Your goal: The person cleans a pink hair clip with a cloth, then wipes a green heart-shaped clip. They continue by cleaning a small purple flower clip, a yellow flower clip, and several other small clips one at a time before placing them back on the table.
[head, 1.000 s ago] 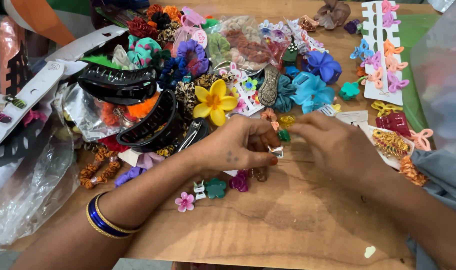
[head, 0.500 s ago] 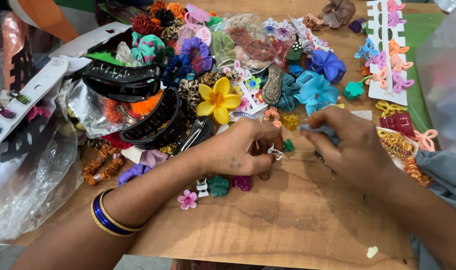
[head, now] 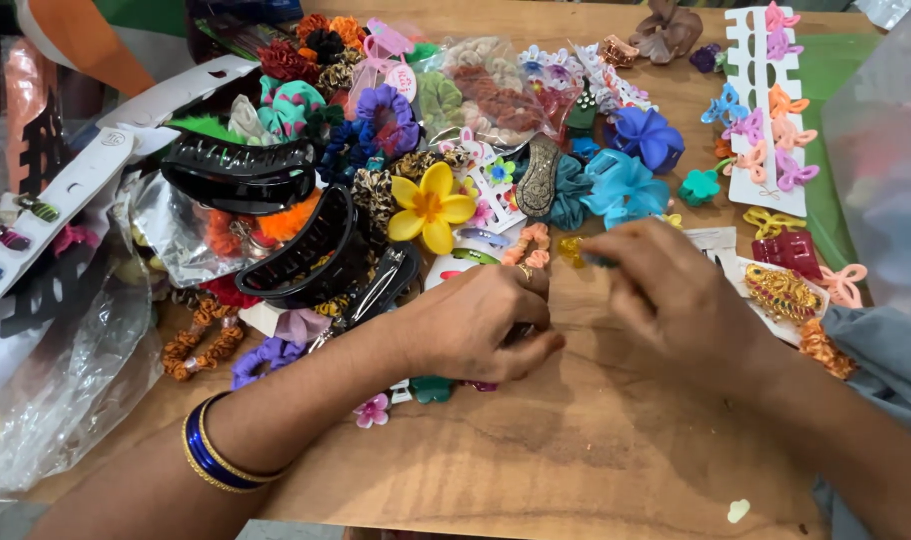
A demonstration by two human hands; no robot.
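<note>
Our left hand (head: 476,325) rests curled on the wooden table (head: 576,470), what it grips hidden from us, while our right hand (head: 676,295) pinches a small dark clip (head: 598,260) just right of a yellow flower clip (head: 431,207), with black claw clips (head: 276,215) crowding the far left.

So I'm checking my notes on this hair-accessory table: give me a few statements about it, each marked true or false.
1. A yellow flower clip lies among the pile. True.
2. The left hand wears blue and gold bangles at the wrist. True.
3. The right hand rests flat on bare wood. False: it is raised, fingertips pinching something small near the blue flower clip.
4. The white card of butterfly clips is empty. False: several clips sit on it.
</note>
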